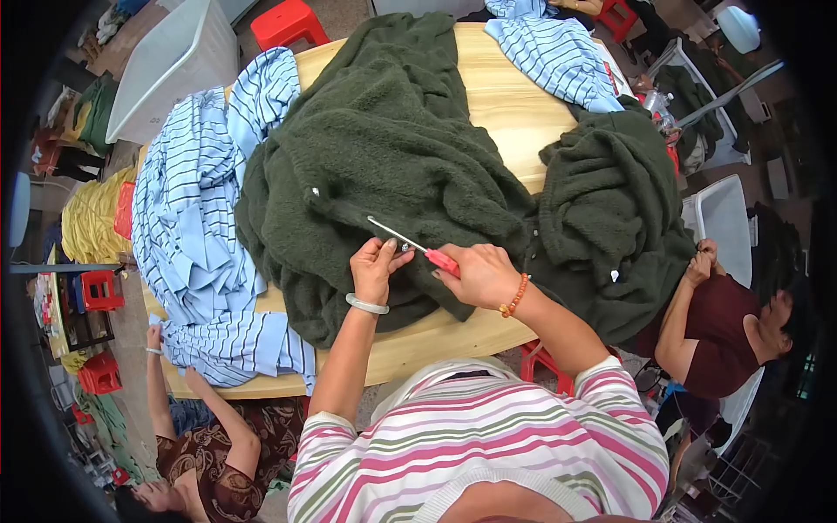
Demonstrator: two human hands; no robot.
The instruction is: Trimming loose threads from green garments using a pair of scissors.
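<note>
The right hand (pixel 486 274) holds a red-handled tool (pixel 442 260) over green fleece (pixel 392 157), near the left hand (pixel 372 274).

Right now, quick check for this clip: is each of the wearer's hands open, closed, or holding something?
Left hand: closed, fingertips pinching the dark green fleece.
Right hand: closed, holding the red-handled tool.

Table (pixel 497 109): pale wood, showing at 1 o'clock from mid-view.
Striped cloth (pixel 187 209): light blue, dark lines; heaped at 9 o'clock. Second heap (pixel 558 65) at 1.
Tub (pixel 166 78): white, 10 o'clock.
Stool (pixel 288 24): red, 11 o'clock.
Yellow cloth (pixel 87 218): piled, 9 o'clock, beyond the striped cloth.
Co-worker (pixel 222 444): brown patterned top, between 7 and 8 o'clock.
Second co-worker (pixel 724 327): maroon top, 3 o'clock.
</note>
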